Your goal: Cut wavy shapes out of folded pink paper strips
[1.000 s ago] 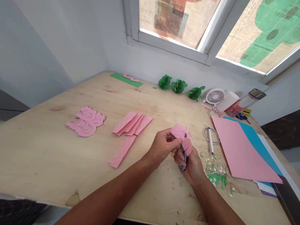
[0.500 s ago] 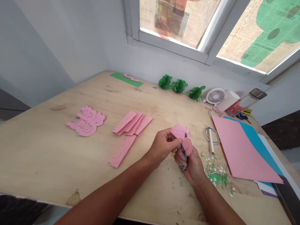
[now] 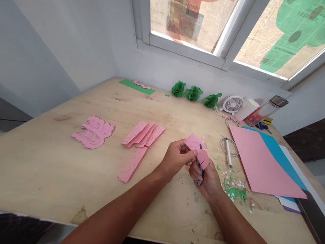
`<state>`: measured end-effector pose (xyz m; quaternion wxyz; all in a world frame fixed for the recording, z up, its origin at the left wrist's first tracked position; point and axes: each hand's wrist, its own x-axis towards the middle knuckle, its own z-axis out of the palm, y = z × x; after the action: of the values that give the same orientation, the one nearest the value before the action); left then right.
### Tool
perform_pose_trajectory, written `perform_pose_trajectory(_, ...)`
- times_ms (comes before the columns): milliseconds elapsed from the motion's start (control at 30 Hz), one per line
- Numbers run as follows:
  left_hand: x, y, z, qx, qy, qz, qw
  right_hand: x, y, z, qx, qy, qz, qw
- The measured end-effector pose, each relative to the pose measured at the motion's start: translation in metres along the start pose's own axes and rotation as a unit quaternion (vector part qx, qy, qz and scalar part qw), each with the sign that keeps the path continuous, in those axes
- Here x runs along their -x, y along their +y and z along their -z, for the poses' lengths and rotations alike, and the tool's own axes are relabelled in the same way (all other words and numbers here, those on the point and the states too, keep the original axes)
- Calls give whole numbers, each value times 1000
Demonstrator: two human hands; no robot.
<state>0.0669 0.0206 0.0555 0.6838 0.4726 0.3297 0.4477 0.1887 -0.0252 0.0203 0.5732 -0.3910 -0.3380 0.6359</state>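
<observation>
Between the thumb and fingers of my left hand [image 3: 179, 156] is a piece of pink paper [image 3: 192, 141] with a curved line drawn on it. A rounded, partly cut end of that paper hangs over my right hand [image 3: 207, 178]. My right hand is closed round a pair of scissors [image 3: 199, 182], whose dark blade shows at the paper's cut; the rest is mostly hidden by paper and fingers. Left of my hands lie folded pink strips [image 3: 143, 134] with drawn curves, one longer strip [image 3: 132, 165] below them, and a pile of cut pink scalloped shapes [image 3: 95, 131].
Green paper scraps [image 3: 236, 194] and white bits lie right of my hands. A white pen [image 3: 229, 154], pink sheets [image 3: 264, 162] and blue sheets [image 3: 281, 156] are beyond. Along the wall stand green paper trees [image 3: 193, 93], a small fan [image 3: 233, 104] and a bottle [image 3: 266, 110].
The rounded pink paper end has shifted very slightly to the right beside the scissors. Both hands otherwise keep almost the same place and grip.
</observation>
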Motion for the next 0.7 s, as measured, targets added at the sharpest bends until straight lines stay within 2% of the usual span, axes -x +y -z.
perform_pose_trajectory(700,-3,-2,4,7,-3,8,1000,0,-3,-3,7,28,-10,1000)
